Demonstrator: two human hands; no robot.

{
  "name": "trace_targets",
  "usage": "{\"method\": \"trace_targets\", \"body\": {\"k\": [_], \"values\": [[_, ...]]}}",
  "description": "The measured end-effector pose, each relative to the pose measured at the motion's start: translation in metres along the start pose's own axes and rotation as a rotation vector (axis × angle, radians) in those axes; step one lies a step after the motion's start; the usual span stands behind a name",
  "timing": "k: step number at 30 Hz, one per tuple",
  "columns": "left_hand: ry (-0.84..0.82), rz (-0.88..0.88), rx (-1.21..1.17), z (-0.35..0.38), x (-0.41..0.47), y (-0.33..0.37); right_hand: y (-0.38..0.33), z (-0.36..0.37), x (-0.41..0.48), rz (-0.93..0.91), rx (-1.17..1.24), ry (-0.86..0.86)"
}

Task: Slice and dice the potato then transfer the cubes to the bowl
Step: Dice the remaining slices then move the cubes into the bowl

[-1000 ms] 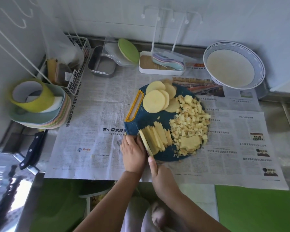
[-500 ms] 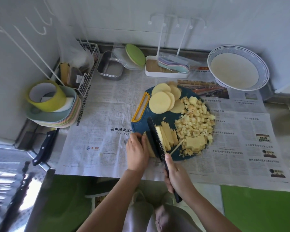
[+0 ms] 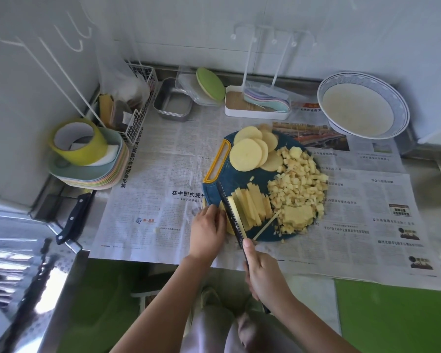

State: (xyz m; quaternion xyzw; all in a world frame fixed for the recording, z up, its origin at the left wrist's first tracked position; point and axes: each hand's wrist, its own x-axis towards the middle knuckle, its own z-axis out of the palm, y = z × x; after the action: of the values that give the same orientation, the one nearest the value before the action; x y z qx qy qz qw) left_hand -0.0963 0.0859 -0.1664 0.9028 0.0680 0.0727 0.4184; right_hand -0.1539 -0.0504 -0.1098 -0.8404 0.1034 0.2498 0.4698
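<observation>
A round dark blue cutting board (image 3: pixel 239 175) with a yellow handle lies on newspaper. Round potato slices (image 3: pixel 247 154) are stacked at its far side, a heap of potato cubes (image 3: pixel 299 186) fills its right side, and potato strips (image 3: pixel 251 208) lie side by side near its front. My right hand (image 3: pixel 264 273) grips a black knife (image 3: pixel 229 212), whose blade rests against the leftmost strip. My left hand (image 3: pixel 206 229) presses down on the remaining potato piece just left of the blade, mostly covering it. A white bowl (image 3: pixel 363 108) with a blue rim stands at the back right.
A stack of pastel plates (image 3: pixel 92 171) with a yellow tape roll sits at the left, a second black-handled knife (image 3: pixel 73 219) beside it. Along the wall are a wire basket (image 3: pixel 135 108), a metal tray (image 3: pixel 172 105), plastic lids and a white utensil holder (image 3: pixel 255 108).
A second ago my right hand lay near the strips with no knife visible. It now holds the knife and the blade has come down through the potato beside my left hand.
</observation>
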Motion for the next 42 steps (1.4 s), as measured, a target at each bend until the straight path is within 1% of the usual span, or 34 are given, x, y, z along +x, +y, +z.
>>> {"method": "trace_targets", "body": {"k": [6, 14, 19, 22, 25, 29, 31, 34, 38, 42], "values": [[0.006, 0.017, 0.011, 0.003, 0.001, -0.004, -0.005, 0.003, 0.002, 0.057, -0.041, -0.010], [-0.013, 0.030, 0.015, 0.004, 0.001, -0.002, -0.013, 0.003, 0.009, 0.091, -0.210, -0.015], [-0.024, 0.039, 0.012, 0.004, 0.001, -0.002, -0.010, 0.011, 0.026, 0.047, -0.263, 0.032], [-0.020, 0.044, -0.010, 0.004, 0.002, -0.002, -0.010, 0.012, 0.029, 0.039, -0.247, 0.042], [-0.014, 0.023, 0.021, 0.004, 0.002, -0.001, -0.008, 0.000, 0.033, 0.130, -0.094, -0.014], [-0.058, -0.021, 0.034, 0.001, 0.004, 0.000, -0.006, -0.026, 0.031, 0.308, 0.374, -0.244], [-0.091, -0.050, 0.039, -0.001, 0.004, 0.002, -0.009, -0.035, 0.027, 0.363, 0.502, -0.309], [-0.161, -0.103, 0.002, -0.007, 0.006, 0.005, -0.011, -0.042, 0.025, 0.316, 0.517, -0.327], [-0.272, -0.142, -0.055, -0.019, 0.009, 0.008, -0.012, -0.041, 0.018, 0.144, 0.340, -0.242], [-0.339, -0.213, 0.084, -0.027, 0.013, 0.008, -0.008, -0.028, 0.007, 0.077, 0.254, -0.180]]}}
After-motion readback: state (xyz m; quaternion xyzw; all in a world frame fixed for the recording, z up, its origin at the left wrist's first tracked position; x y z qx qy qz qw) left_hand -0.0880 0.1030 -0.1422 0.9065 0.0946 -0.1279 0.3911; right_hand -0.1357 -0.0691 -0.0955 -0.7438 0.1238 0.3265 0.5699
